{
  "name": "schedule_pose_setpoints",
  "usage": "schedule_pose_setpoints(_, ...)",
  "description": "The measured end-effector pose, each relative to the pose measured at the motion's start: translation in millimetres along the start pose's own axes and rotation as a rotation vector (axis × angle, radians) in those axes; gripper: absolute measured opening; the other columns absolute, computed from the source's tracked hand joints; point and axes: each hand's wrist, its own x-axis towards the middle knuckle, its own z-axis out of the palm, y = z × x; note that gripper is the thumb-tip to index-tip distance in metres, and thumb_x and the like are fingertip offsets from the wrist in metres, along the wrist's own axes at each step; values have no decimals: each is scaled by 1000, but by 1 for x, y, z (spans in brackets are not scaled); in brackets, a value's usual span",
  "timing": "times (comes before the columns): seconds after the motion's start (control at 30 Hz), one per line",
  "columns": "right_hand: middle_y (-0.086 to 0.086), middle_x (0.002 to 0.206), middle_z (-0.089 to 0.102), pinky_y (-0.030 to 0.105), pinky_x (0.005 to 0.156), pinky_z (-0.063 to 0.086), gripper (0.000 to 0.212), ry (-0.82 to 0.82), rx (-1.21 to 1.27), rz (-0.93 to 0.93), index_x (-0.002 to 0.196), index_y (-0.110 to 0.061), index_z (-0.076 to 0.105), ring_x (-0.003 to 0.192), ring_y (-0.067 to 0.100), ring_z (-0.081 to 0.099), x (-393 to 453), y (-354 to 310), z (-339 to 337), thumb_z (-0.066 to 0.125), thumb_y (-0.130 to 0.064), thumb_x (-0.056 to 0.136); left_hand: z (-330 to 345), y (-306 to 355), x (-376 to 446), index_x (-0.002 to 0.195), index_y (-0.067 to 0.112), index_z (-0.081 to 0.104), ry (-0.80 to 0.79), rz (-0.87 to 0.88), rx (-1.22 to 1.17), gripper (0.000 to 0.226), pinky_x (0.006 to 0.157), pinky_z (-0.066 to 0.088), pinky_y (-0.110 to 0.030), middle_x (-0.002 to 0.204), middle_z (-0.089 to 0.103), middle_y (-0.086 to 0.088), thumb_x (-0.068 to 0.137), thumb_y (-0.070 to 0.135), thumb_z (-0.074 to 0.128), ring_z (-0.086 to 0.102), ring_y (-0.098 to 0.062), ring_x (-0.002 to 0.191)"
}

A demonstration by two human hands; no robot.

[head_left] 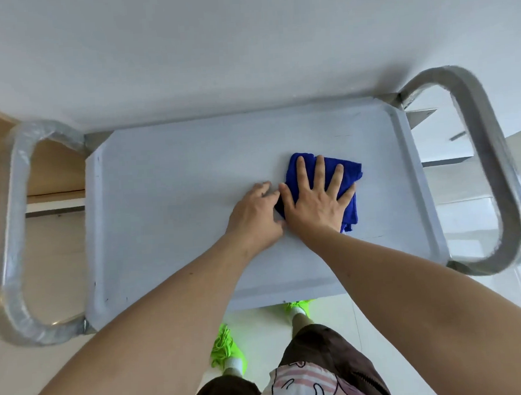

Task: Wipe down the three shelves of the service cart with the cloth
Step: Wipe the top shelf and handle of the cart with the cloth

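A folded blue cloth [350, 172] lies right of centre on the pale grey top shelf [174, 202] of the service cart. My right hand [315, 198] presses flat on it with fingers spread. Beside it, my left hand [255, 213] has its fingers curled at the cloth's left edge; whether they pinch the cloth is hidden behind the right thumb. The lower shelves are out of sight under the top one.
Wrapped metal handle loops stand at the cart's left end [9, 231] and right end [495, 164]. A white wall [244, 45] rises just beyond the cart. Wooden furniture [47, 167] sits at left. My feet in green shoes [224, 349] stand on the pale floor below.
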Motion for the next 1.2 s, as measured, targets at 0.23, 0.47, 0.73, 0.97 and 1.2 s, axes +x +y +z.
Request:
schedule_pose_setpoints(0.23, 0, 170, -7, 68, 114, -11, 72, -21, -36, -170, 157, -41, -9, 152, 38, -15, -30, -90, 26, 4, -73, 94, -25, -106, -85, 136, 12, 55, 270, -200, 110, 52, 113, 31, -42, 148, 44, -14, 88, 26, 66, 34, -31, 139)
schedule_pose_setpoints(0.47, 1, 170, -3, 70, 114, -10, 72, -31, -66, -354, 158, -39, -4, 152, 39, -12, -65, -184, 49, 2, -72, 94, -36, -184, -166, 122, 12, 64, 340, -272, 239, 44, 100, 42, -47, 135, 55, -14, 87, 38, 66, 47, -34, 125)
schedule_pose_setpoints(0.73, 2, 170, 1, 71, 114, -6, 70, -47, -77, -520, 159, -38, -1, 152, 40, -9, -123, -285, 81, -2, -69, 96, -8, -218, -233, 107, 14, 72, 396, -48, 169, 49, 81, 50, -39, 107, 64, -1, 69, 43, 83, 59, -25, 99)
schedule_pose_setpoints(0.97, -2, 170, 2, 68, 115, -8, 66, -60, -80, -568, 158, -41, -4, 153, 37, -9, -167, -291, 98, 0, -67, 98, 6, -243, -262, 82, 9, 73, 645, 43, 186, 26, 66, 52, -36, 86, 69, -4, 64, -9, 66, 62, -28, 78)
schedule_pose_setpoints(1.2, -4, 169, 9, 65, 117, -8, 58, -86, -63, -666, 157, -45, 4, 153, 33, -7, -193, -269, 102, 4, -59, 101, 5, -237, -269, 72, 12, 70, 679, 13, 181, 21, 64, 48, -33, 66, 60, -3, 70, -9, 70, 57, -26, 68)
